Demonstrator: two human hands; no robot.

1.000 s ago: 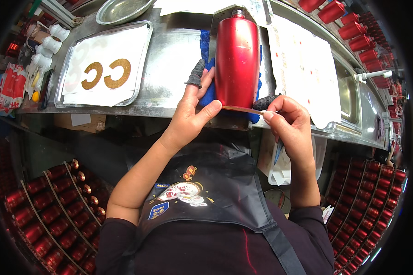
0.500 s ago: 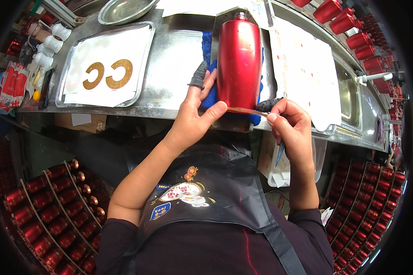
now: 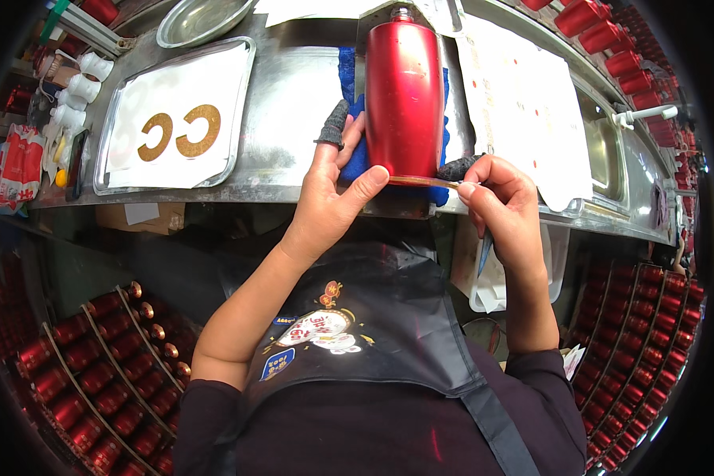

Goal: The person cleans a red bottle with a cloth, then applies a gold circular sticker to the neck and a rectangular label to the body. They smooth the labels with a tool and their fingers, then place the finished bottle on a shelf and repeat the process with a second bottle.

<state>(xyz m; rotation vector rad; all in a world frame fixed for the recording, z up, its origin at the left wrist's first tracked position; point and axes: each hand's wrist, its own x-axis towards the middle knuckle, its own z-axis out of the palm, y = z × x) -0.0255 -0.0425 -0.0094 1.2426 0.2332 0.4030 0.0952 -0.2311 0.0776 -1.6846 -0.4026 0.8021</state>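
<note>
Black printed apron (image 3: 397, 333); dark sleeves (image 3: 205, 416); grey finger covers (image 3: 335, 124).

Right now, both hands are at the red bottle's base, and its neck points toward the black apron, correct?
No: the head view shows the neck pointing away from the black apron. The left hand and right hand are at the base of the red bottle.

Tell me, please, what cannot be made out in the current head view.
All in the head view:
Red bottle: underside, hidden by its own body.
Blue cloth: middle, covered by the bottle.
Thin strip at the bottle's base: right end, covered by fingers of the right hand.
Metal bowl: far rim, cut off by the upper edge.
Plastic bin: partly hidden by the right hand.
</note>
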